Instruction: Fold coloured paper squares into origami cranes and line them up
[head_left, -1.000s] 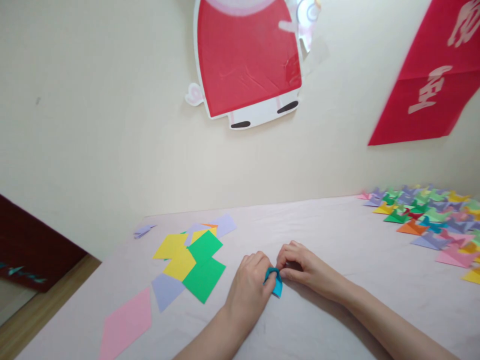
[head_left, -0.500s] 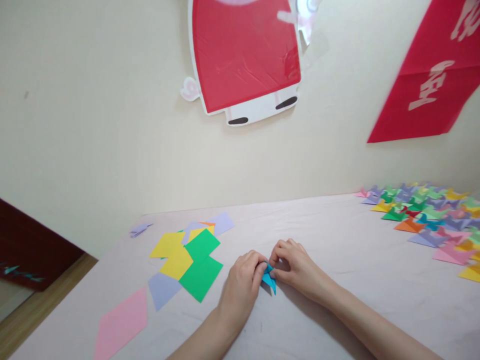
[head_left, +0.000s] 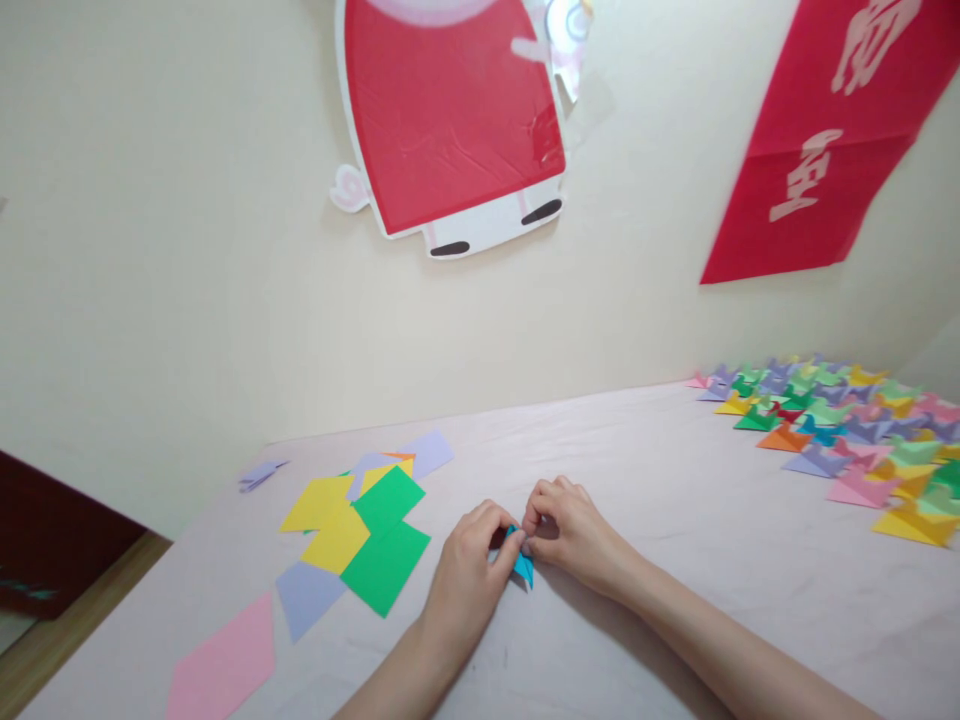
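Note:
A small piece of folded blue paper (head_left: 524,568) is held low over the pale cloth, between both hands. My left hand (head_left: 474,562) pinches its left side with thumb and forefinger. From the right, my right hand (head_left: 570,525) has thumb and forefinger closed at the paper's upper right edge. Fingers cover most of the upper part, so its full shape is hidden; a pointed tip shows below. To the left lie loose paper sheets, among them a green square (head_left: 386,568), a yellow one (head_left: 337,541) and a pink one (head_left: 225,660).
Rows of folded paper figures (head_left: 817,460) in several colours stand at the right of the cloth-covered surface (head_left: 600,440). A folded lilac paper (head_left: 261,476) lies near the far left edge. Behind rises a wall with a red cartoon cutout (head_left: 457,120) and a red banner (head_left: 810,150).
The view has swung slightly right, so everything sits further left. Both hands stay at the blue paper, which now looks narrower, with its lower points closer together.

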